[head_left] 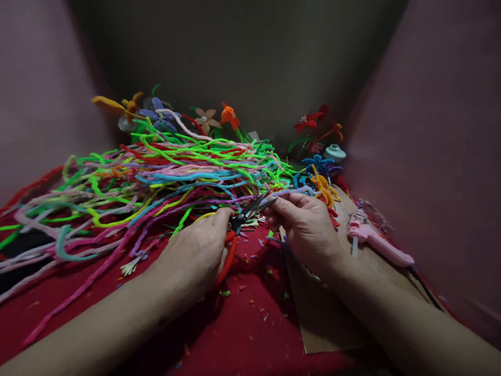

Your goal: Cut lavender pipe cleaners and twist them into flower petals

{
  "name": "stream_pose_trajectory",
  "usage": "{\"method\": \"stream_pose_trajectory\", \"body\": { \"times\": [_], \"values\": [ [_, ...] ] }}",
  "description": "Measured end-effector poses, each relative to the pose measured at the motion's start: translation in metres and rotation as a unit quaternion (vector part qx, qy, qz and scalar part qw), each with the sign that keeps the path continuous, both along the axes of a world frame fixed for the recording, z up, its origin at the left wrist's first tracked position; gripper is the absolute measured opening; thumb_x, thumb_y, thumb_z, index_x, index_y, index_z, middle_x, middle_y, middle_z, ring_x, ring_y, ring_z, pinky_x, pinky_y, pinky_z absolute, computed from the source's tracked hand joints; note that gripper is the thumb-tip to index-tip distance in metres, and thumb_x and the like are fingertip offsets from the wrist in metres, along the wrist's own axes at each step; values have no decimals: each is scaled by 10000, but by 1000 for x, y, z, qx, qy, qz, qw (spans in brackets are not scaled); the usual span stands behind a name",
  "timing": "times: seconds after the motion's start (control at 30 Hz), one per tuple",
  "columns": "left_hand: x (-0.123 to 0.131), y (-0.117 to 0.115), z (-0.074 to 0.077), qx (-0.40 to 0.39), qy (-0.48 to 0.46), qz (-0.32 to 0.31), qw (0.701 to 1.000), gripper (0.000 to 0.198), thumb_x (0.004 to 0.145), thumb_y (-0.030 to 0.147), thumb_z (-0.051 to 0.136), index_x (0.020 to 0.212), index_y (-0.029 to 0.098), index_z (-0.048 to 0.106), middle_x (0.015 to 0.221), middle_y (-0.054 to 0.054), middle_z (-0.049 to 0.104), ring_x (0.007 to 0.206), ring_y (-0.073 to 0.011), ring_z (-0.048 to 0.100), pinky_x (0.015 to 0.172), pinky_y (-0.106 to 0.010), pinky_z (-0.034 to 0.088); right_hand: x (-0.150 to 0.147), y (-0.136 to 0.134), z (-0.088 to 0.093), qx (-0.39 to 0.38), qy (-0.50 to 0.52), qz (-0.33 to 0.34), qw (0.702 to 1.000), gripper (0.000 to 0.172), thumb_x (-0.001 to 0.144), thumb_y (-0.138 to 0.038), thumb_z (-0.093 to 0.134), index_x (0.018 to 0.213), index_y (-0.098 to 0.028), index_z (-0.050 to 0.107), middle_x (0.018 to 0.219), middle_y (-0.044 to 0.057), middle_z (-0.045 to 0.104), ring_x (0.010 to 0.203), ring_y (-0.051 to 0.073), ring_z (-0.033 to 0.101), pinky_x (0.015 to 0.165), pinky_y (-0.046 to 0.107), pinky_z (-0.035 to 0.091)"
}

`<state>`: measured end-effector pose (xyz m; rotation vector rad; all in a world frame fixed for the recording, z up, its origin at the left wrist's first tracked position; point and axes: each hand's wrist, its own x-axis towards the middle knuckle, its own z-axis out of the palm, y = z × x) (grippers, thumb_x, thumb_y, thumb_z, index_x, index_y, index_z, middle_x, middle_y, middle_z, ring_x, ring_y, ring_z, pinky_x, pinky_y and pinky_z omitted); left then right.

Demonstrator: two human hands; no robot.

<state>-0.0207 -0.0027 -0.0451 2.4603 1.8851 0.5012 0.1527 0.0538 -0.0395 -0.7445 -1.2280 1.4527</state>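
Observation:
My left hand (201,243) is closed around the red handles of a pair of scissors (230,256). Their dark blades stand slightly apart and point up and to the right, toward the fingertips of my right hand (313,227). Those fingers pinch a lavender pipe cleaner (293,191), which shows above the hand and by the blade tips. Whether the blades touch it I cannot tell. Just beyond both hands lies a large heap of many-coloured pipe cleaners (195,169), spreading to the left.
On the right a pink glue gun (376,243) lies on a sheet of cardboard (317,324). Finished pipe-cleaner flowers (307,122) stand at the back, near a pale blue container (334,152). Small coloured clippings dot the red cloth (250,334). White stamens (131,266) lie at left.

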Motion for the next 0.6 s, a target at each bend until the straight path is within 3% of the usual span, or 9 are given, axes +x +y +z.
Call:
{"method": "stream_pose_trajectory", "body": {
  "times": [0.33,0.6],
  "values": [
    [-1,1,-7,12,29,10,999,366,856,158,331,1202,103,436,972,-135,657,871,-273,644,719,-406,522,0,-1,-1,-16,0,28,999,92,736,-218,660,673,-152,651,605,-10,591,518,83,510,516,226,385],
    [-1,2,-6,-4,40,19,999,345,859,131,314,1167,117,469,978,-136,638,904,-267,625,752,-406,514,-3,-1,0,-78,28,36,996,106,688,-201,671,613,-138,629,575,-3,603,473,75,526,463,195,386]
  ]
}}
